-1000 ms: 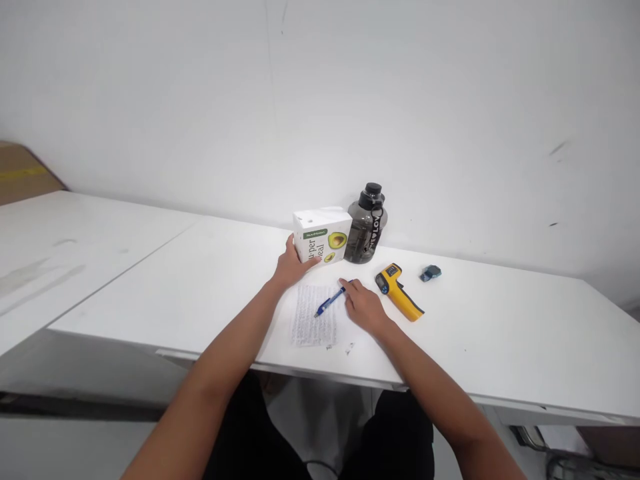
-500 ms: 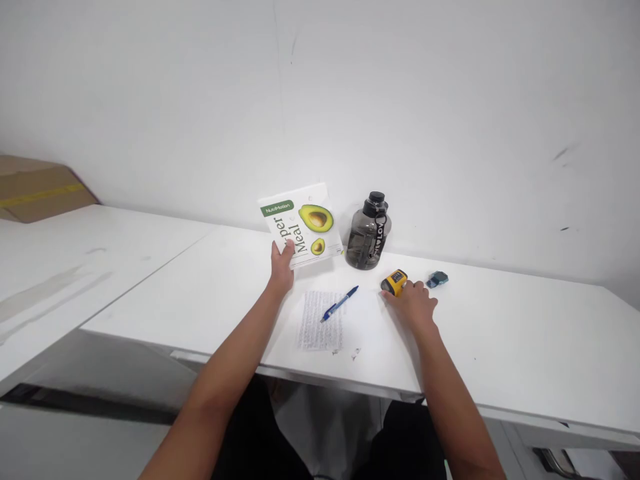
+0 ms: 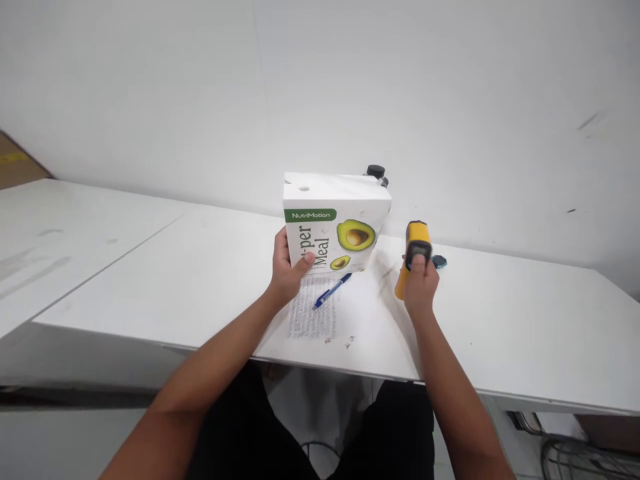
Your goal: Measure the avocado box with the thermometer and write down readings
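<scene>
From where I stand, both hands are full and well apart: the left hand [image 3: 289, 270] is clamped on the lower left side of a white box [image 3: 331, 230], thumb across its printed front, and the right hand [image 3: 421, 287] is wrapped round a yellow pistol-shaped device [image 3: 419, 235], thumb at its dark rear face. The box looks raised above the far end of a printed sheet [image 3: 310, 323] and a blue pen [image 3: 331, 293], hiding most of a dark-capped bottle [image 3: 375, 171] behind it. The device appears held over the tabletop [image 3: 510, 307], near a small teal object [image 3: 439, 262]. I'd call the step in hand holding both things up at once; any next move, I judge, calls for a steady left grip and care around the bottle.
</scene>
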Demonstrator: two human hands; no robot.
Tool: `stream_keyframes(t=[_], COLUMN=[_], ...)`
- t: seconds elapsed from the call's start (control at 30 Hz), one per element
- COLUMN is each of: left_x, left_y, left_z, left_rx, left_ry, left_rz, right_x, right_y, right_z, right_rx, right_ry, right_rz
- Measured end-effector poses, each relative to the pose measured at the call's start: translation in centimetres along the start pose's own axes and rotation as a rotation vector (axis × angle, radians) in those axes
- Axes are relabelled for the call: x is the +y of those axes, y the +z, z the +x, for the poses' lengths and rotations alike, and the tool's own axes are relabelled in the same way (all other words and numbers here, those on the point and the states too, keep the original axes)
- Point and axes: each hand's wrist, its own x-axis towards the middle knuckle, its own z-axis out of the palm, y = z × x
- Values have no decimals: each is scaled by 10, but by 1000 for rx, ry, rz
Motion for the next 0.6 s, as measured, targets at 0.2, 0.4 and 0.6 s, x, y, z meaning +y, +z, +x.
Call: stream_keyframes(t=[0.2,0.4,0.6], left_x=[2,5,5], left_y=[1,4,4], left_z=[3,-1,-6], left_rx=[101,73,9], left_ry=[-75,-122,-80], left_rz=[95,79,99], right_x=[-19,-39,-39], right_y=[-9,-11,-10], right_z=[-36,-35,-36], right_rx=[-243,-390,-390], right_ry=[-382,-659,-630], right_rz=[303,97,73])
